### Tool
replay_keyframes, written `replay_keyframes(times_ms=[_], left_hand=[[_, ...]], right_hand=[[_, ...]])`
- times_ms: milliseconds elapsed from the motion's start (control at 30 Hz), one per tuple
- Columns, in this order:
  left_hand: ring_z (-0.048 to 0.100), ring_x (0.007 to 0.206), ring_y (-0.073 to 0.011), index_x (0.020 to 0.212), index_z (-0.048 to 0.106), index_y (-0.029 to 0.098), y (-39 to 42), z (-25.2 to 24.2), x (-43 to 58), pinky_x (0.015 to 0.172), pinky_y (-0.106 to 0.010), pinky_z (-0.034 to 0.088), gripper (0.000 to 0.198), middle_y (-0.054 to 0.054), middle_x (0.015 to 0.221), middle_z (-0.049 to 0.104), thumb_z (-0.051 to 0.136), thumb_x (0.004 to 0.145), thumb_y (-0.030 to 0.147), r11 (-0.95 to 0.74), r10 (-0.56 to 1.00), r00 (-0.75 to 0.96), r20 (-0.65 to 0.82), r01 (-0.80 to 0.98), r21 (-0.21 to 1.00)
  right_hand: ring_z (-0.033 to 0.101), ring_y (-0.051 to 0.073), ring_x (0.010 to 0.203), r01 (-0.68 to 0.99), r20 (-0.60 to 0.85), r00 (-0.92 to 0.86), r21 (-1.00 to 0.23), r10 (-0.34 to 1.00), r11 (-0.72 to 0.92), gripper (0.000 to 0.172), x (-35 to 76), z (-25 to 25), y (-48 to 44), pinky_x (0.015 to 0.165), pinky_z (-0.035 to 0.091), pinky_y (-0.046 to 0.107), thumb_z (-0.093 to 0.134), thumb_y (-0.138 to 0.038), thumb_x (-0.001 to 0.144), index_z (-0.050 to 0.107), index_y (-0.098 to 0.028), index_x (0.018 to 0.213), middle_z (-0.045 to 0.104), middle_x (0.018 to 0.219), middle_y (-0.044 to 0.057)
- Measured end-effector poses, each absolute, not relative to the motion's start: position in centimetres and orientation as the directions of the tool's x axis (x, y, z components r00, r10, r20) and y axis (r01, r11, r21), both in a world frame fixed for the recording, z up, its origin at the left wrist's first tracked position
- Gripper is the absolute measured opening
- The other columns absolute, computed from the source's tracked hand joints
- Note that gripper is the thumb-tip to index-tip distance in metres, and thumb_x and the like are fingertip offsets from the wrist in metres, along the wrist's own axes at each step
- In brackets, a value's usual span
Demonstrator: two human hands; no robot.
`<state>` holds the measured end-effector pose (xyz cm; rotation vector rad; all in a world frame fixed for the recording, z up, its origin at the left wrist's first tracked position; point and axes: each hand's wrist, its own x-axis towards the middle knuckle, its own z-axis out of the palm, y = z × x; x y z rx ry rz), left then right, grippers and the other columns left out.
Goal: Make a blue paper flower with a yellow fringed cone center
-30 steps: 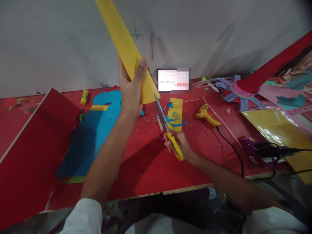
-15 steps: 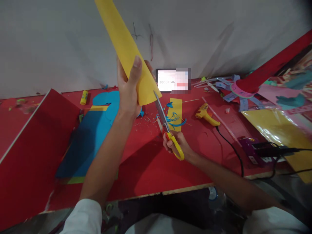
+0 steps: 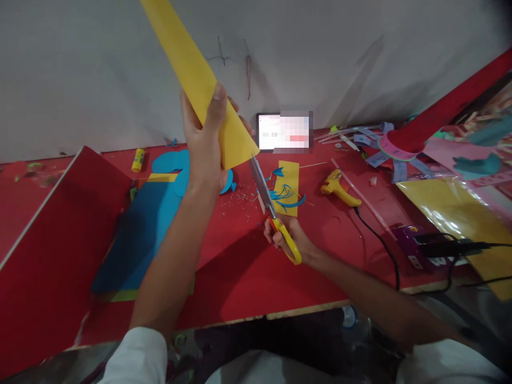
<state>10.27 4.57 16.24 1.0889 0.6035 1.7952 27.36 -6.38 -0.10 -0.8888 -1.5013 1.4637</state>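
Note:
My left hand (image 3: pixel 205 144) is raised above the red table (image 3: pixel 240 277) and grips a rolled yellow paper cone (image 3: pixel 192 74), its narrow end pointing up and left. My right hand (image 3: pixel 294 242) holds yellow-handled scissors (image 3: pixel 272 210), fingers through the handles. The scissor blades point up toward the cone's wide lower edge, the tips right beside it. Under the blades lies a yellow paper strip (image 3: pixel 288 186) with curled blue paper scraps on it.
Blue paper sheets (image 3: pixel 148 224) and a large red sheet (image 3: pixel 52 245) lie at the left. A glue stick (image 3: pixel 138 159) and a phone (image 3: pixel 276 132) stand near the wall. A yellow glue gun (image 3: pixel 338 188) with a black cord, and piles of coloured paper (image 3: pixel 452 202), lie at the right.
My left hand has lifted the cone a little and shifted it left. The scissors followed slightly left, blades staying at the cone's lower edge.

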Motion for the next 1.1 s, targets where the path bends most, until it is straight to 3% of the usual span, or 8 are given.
replay_keyframes(times_ms=[233, 433, 600, 767, 967, 1100], left_hand=[[0.060, 0.061, -0.0164, 0.097, 0.059, 0.034, 4.7, 15.7, 10.5, 0.059, -0.036, 0.051, 0.032, 0.003, 0.084, 0.062, 0.089, 0.087, 0.043, -0.483, 0.873, -0.166, 0.459, -0.422, 0.767], [0.066, 0.068, -0.0225, 0.096, 0.057, 0.038, 4.5, 15.7, 10.5, 0.060, -0.039, 0.055, 0.039, 0.002, 0.086, 0.065, 0.090, 0.081, 0.053, -0.437, 0.899, -0.194, 0.393, -0.338, 0.833], [0.059, 0.060, -0.0164, 0.099, 0.057, 0.035, 4.7, 15.6, 10.7, 0.060, -0.037, 0.051, 0.034, 0.003, 0.083, 0.059, 0.088, 0.087, 0.044, -0.478, 0.877, -0.169, 0.450, -0.394, 0.785], [0.058, 0.062, -0.0171, 0.098, 0.055, 0.034, 4.6, 15.7, 10.9, 0.054, -0.034, 0.043, 0.038, 0.002, 0.085, 0.059, 0.088, 0.087, 0.047, -0.472, 0.881, -0.178, 0.438, -0.383, 0.794], [0.055, 0.065, -0.0165, 0.099, 0.055, 0.035, 4.6, 15.5, 10.8, 0.052, -0.032, 0.043, 0.040, 0.001, 0.086, 0.060, 0.090, 0.086, 0.048, -0.468, 0.884, -0.180, 0.432, -0.387, 0.795], [0.054, 0.066, -0.0148, 0.102, 0.057, 0.032, 4.7, 15.4, 10.8, 0.059, -0.031, 0.046, 0.035, 0.002, 0.086, 0.060, 0.087, 0.091, 0.044, -0.473, 0.880, -0.172, 0.443, -0.410, 0.780]], right_hand=[[0.043, 0.012, 0.058, -0.008, 0.061, -0.365, -0.998, 0.929, 0.062, 0.071, 27.4, 0.3, -6.3, 0.047, 0.035, 0.025, 0.067, -0.094, 0.080, 0.055, -0.024, 0.083, 0.053, 0.069, -0.002], [0.042, 0.013, 0.058, 0.004, 0.041, -0.342, -0.999, 0.939, 0.045, 0.068, 27.4, -0.1, -6.2, 0.049, 0.035, 0.026, 0.070, -0.090, 0.080, 0.055, -0.024, 0.082, 0.049, 0.069, -0.003], [0.041, 0.012, 0.059, 0.015, 0.050, -0.330, -0.998, 0.943, 0.058, 0.062, 27.6, -1.0, -6.0, 0.050, 0.036, 0.026, 0.074, -0.083, 0.083, 0.057, -0.024, 0.082, 0.049, 0.072, -0.003], [0.041, 0.012, 0.058, 0.028, 0.035, -0.325, -0.998, 0.945, 0.047, 0.062, 27.6, -1.0, -6.0, 0.050, 0.036, 0.026, 0.076, -0.082, 0.081, 0.057, -0.024, 0.082, 0.049, 0.070, -0.003], [0.041, 0.013, 0.057, 0.044, 0.038, -0.317, -0.998, 0.948, 0.055, 0.069, 27.6, -0.3, -6.1, 0.049, 0.035, 0.027, 0.070, -0.091, 0.079, 0.056, -0.024, 0.080, 0.049, 0.069, -0.003], [0.041, 0.012, 0.058, 0.057, 0.044, -0.314, -0.996, 0.948, 0.065, 0.066, 27.6, -0.2, -6.1, 0.049, 0.035, 0.026, 0.074, -0.087, 0.080, 0.056, -0.024, 0.080, 0.049, 0.069, -0.003]])
